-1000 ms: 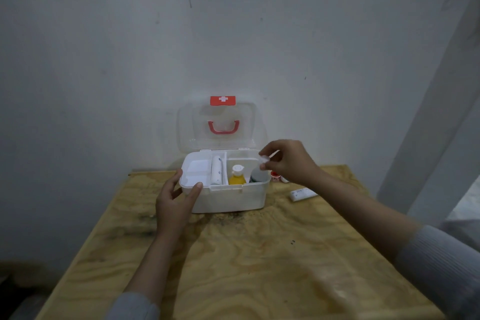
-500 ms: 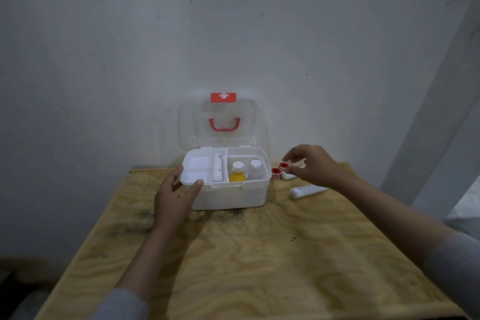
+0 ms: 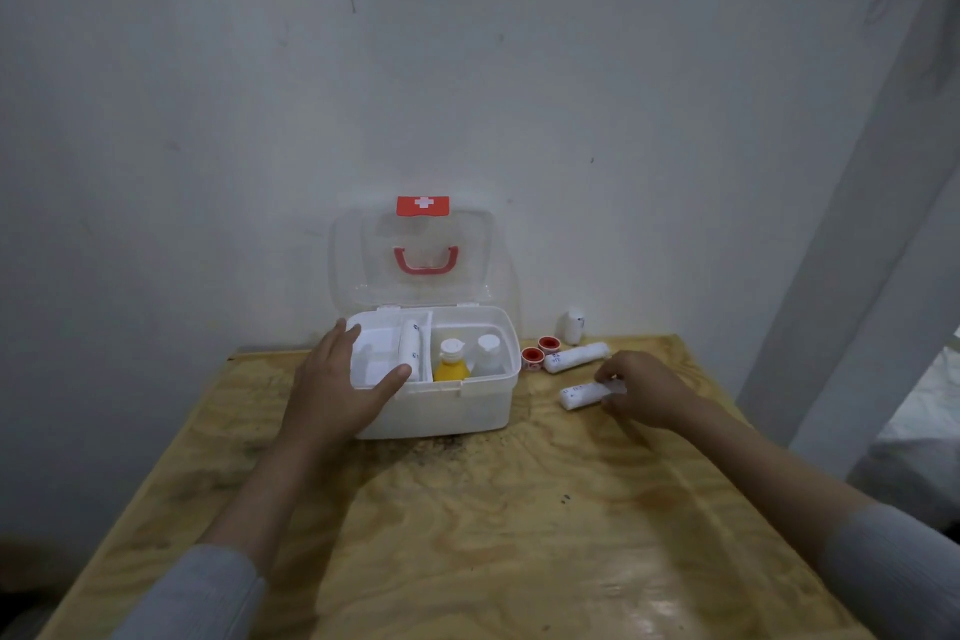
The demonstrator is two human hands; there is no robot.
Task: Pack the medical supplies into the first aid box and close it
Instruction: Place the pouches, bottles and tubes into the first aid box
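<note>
- First aid box (image 3: 441, 411): white plastic, sits at the back of the plywood table (image 3: 467, 535), close to the wall (image 3: 467, 68)
- Lid (image 3: 363, 265): clear, raised upright against the wall; red handle (image 3: 426, 261) on it, red latch (image 3: 423, 205) with white cross at its top edge
- Left half of box: white insert tray (image 3: 375, 353) with shallow wells; one bandage roll (image 3: 409, 346) lies along the tray's right channel; the other wells look bare
- Right half of box: open compartment holding two bottles upright, side by side: yellow bottle (image 3: 451, 363) with white cap on the left, white bottle (image 3: 488, 353) on the right
- Left hand (image 3: 337, 387): spread over the box's front left corner, thumb on the tray rim, fingers along the left edge; gripping the box, nothing carried
- Right hand (image 3: 644, 387): on the table right of the box, fingers pinched round one end of a bandage roll on the table (image 3: 582, 394); the roll lies on the wood
- Outside the box, right of it: two red tape rolls (image 3: 539, 351) just beside the box wall; second loose bandage roll (image 3: 575, 357) behind the held one; small white bottle (image 3: 571, 326) at the wall
- Grey sleeves (image 3: 904, 582) on both forearms
</note>
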